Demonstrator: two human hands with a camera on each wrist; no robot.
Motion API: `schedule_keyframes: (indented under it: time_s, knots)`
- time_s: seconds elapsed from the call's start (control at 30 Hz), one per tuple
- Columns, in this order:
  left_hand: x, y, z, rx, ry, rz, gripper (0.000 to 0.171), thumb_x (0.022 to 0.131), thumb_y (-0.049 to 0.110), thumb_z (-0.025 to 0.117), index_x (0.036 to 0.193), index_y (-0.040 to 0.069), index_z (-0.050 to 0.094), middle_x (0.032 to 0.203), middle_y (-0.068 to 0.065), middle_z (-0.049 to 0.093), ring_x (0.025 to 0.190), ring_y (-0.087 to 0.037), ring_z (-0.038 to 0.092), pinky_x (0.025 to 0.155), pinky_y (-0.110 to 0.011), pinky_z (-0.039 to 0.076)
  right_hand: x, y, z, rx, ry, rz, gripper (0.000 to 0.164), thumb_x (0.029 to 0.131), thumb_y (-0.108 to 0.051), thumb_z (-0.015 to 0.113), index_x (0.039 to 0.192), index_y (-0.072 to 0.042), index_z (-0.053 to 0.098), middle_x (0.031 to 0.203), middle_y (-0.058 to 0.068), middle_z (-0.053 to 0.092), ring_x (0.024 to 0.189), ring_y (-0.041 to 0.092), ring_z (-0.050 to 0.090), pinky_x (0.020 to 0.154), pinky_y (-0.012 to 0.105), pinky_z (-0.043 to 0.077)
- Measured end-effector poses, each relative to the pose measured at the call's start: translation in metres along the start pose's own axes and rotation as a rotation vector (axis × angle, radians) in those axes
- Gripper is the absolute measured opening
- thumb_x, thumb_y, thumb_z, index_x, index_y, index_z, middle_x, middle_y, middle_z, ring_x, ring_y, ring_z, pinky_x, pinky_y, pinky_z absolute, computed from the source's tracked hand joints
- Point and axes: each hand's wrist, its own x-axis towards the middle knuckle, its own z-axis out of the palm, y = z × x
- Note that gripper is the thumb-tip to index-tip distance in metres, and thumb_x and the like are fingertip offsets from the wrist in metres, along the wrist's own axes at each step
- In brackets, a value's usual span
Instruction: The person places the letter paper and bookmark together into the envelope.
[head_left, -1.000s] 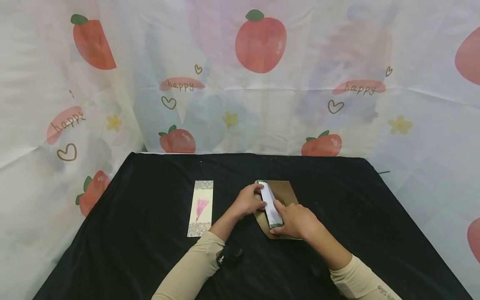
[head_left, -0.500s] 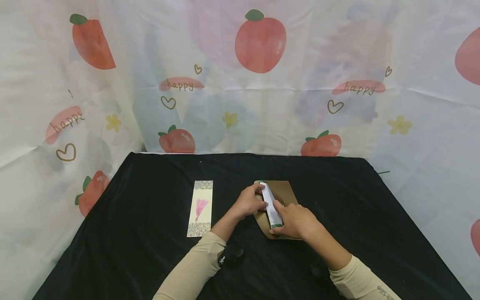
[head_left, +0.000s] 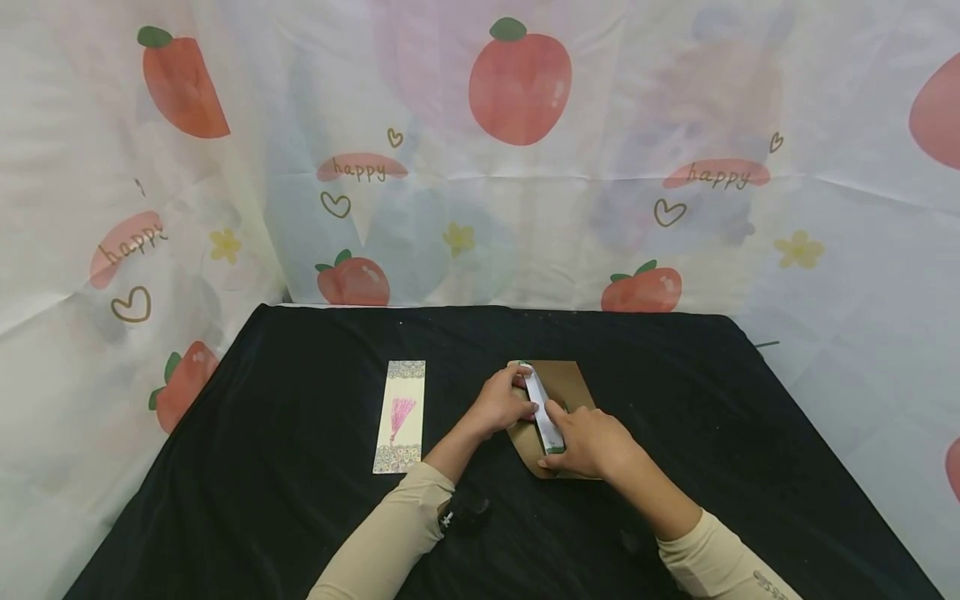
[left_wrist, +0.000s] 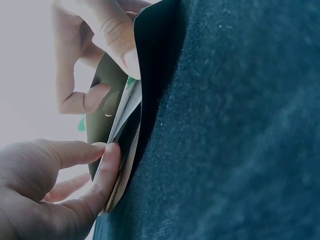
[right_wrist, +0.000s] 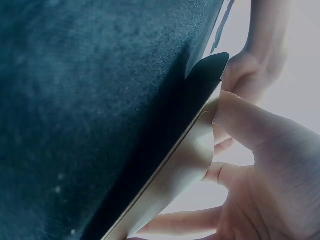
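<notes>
Only the head view shows the pink tassel point(head_left: 402, 413); left hand point(head_left: 501, 402) and right hand point(head_left: 597, 440) grip a white strip point(head_left: 542, 398).

Left hand point(head_left: 500, 402): left of the grip; thumb and index fingertip meet in a pinch, other fingers partly hidden.
Right hand point(head_left: 595, 440): right of the grip, slightly nearer the body; thumb extended, a finger curled opposite, pinching.
Left forearm point(head_left: 448, 450): slants into the grip from near left.
Right forearm point(head_left: 663, 496): slants in from near right.
Sleeves point(head_left: 386, 533): pale beige, ending short of both hands.
Spacing: hands near each other, apart.
</notes>
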Motion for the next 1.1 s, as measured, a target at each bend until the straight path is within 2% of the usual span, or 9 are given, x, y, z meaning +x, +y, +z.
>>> schedule_keyframes:
  time_s: [0.57,0.87,1.1]
  knots:
    - [0.0003,0.0006,0.0041,-0.061,0.002,-0.009,0.056,0.086,-0.013,0.075,0.137,0.0,0.056,0.112,-0.013,0.062,0.07,-0.016,0.069,0.063,-0.026,0.06,0.0009,-0.0003,0.0014,0.009,-0.002,-0.001,0.073,0.082,-0.052,0.084,0.131,-0.007,0.054,0.087,0.014,0.063,0.077,0.03,0.063,0.064,0.049,0.054]
    - [0.0028,0.0035,0.006,-0.077,-0.015,-0.044,0.061,0.087,-0.013,0.075,0.141,0.002,0.053,0.119,-0.015,0.062,0.073,-0.019,0.07,0.063,-0.027,0.061,0.0012,0.0004,-0.0013,0.022,-0.005,-0.013,0.069,0.083,-0.051,0.084,0.129,-0.009,0.054,0.079,0.009,0.058,0.07,0.027,0.061,0.062,0.048,0.053]
    - [-0.0009,0.0034,-0.0017,-0.093,-0.011,-0.042,0.061,0.087,-0.014,0.071,0.143,0.002,0.053,0.124,-0.018,0.06,0.073,-0.02,0.071,0.065,-0.029,0.061,0.0005,0.0006,0.0016,0.023,0.016,-0.016,0.077,0.082,-0.051,0.085,0.136,-0.006,0.054,0.08,0.009,0.06,0.073,0.029,0.064,0.064,0.049,0.054]
